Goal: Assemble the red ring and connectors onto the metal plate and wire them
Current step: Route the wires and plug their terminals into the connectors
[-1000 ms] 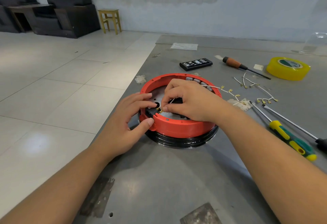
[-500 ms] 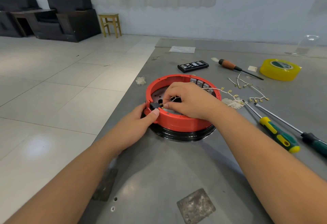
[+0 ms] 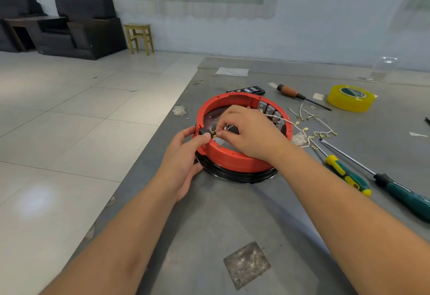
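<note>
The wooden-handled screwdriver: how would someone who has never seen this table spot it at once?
Start at the red ring mid-table, then look beyond it toward the yellow tape roll. The wooden-handled screwdriver lies just left of that roll. Its brown handle sets it apart from the two green-handled screwdrivers nearer the person.

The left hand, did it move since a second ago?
Yes. The left hand slid along the red ring toward its near-left rim; its fingers no longer reach inside and now pinch the black connector at the wall.
</note>
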`<action>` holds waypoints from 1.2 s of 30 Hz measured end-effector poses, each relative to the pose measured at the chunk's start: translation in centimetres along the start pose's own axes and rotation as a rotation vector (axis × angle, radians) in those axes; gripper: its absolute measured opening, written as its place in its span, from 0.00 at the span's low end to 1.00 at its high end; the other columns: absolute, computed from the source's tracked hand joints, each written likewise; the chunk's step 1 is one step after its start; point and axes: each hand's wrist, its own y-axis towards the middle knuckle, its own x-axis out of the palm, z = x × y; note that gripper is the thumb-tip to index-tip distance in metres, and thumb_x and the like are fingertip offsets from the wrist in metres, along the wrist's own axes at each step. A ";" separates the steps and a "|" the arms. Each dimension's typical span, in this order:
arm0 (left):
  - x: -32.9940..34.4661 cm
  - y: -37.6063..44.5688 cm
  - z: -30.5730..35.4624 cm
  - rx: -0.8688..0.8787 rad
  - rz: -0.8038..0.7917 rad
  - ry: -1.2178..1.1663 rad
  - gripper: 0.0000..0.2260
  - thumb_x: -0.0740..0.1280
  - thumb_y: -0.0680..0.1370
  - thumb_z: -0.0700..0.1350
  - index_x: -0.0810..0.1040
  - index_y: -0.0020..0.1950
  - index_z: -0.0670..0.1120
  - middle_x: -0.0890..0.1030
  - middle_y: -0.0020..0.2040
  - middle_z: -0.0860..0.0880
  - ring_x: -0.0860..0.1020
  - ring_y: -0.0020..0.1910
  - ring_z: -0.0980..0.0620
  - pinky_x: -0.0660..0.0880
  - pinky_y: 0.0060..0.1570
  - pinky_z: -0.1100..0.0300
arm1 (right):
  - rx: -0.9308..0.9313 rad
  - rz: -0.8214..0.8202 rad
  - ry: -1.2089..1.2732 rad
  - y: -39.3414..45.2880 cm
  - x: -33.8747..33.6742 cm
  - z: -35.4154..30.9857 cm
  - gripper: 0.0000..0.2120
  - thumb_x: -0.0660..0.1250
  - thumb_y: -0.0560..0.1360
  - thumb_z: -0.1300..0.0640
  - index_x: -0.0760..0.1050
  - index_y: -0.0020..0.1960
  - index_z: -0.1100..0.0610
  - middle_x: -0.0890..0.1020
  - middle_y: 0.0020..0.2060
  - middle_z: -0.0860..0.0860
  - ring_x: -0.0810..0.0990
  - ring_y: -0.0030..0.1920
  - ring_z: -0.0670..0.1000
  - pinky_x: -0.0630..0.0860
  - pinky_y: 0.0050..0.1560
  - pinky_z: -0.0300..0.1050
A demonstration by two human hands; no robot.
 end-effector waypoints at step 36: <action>-0.9 1.7 -2.0 0.270 0.009 0.083 0.22 0.71 0.74 0.52 0.79 0.68 0.58 0.85 0.47 0.54 0.84 0.51 0.52 0.80 0.63 0.43 | -0.365 0.007 -0.496 0.2 -1.2 -0.8 0.19 0.51 0.87 0.50 0.80 0.58 0.52 0.81 0.52 0.50 0.81 0.47 0.54 0.75 0.42 0.50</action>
